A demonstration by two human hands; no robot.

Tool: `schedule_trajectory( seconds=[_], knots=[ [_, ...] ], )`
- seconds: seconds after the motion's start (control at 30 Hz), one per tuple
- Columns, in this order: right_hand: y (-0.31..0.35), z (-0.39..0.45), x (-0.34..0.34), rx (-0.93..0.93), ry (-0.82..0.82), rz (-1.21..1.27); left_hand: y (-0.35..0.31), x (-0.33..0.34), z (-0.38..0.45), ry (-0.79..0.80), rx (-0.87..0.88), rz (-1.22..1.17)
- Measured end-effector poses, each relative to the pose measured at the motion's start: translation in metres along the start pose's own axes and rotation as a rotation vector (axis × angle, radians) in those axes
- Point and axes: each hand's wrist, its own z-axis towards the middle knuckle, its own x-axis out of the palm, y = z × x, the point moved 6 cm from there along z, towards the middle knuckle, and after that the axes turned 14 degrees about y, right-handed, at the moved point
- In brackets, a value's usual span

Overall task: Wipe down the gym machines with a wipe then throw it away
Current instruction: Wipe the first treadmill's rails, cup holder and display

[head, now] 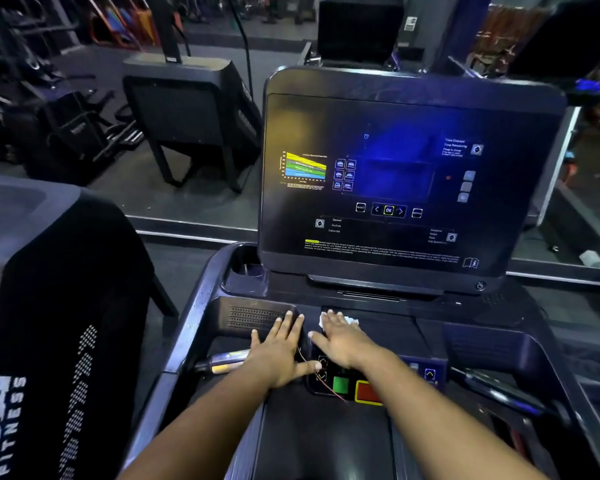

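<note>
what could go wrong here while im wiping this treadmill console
1. Your left hand has its thumb right beside the arrow keys, green button and red button; a slip could press one.
2. A thin red wire runs by that thumb and could snag.
3. The wipe under your flat right hand may bunch.

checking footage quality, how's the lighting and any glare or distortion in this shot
Head view: dim overall, with blue glare washing across the console screen; wide-angle bending curves the edges; the background gym is soft and murky; the left hand, right hand and white wipe are lit well enough to read.
</note>
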Motion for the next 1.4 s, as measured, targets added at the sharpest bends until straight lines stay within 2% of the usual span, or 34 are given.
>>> schedule_trajectory(
  seconds=[0.17, 0.33, 0.43, 0.5, 0.6, 0.77, 0.93, 1.13, 1.3, 1.4],
  knots=[
    [-0.006, -0.024, 0.010, -0.109, -0.055, -0.059, -0.002, 0.003, 0.000, 0.000, 0.013, -0.016],
    [-0.026, -0.023, 0.006, 0.069, -0.046, -0.053, -0.001, 0.003, 0.002, 0.012, 0.016, -0.024],
    [0.005, -0.022, 0.015, 0.009, -0.080, -0.054, 0.001, 0.003, 0.001, 0.003, 0.016, -0.022],
    [0.015, -0.033, 0.025, -0.070, -0.150, -0.053, 0.000, 0.002, 0.001, 0.005, 0.019, -0.002],
    [-0.005, -0.054, 0.033, -0.152, -0.296, -0.136, 0.000, 0.003, 0.002, 0.007, 0.013, -0.003],
    [-0.041, -0.070, 0.032, -0.030, -0.578, -0.200, 0.000, 0.003, 0.004, 0.011, 0.026, -0.027],
    [0.007, -0.050, 0.075, -0.107, -0.553, -0.314, 0.003, 0.006, 0.003, 0.000, 0.068, 0.029],
    [-0.025, -0.056, 0.132, -0.001, -0.446, -0.456, 0.008, 0.013, 0.002, -0.022, 0.109, 0.109],
    [0.010, -0.037, 0.134, -0.010, -0.454, -0.513, 0.009, 0.010, 0.003, 0.008, 0.138, 0.126],
    [0.002, -0.037, 0.138, 0.005, -0.407, -0.524, 0.011, 0.011, 0.003, 0.012, 0.153, 0.165]
  ],
)
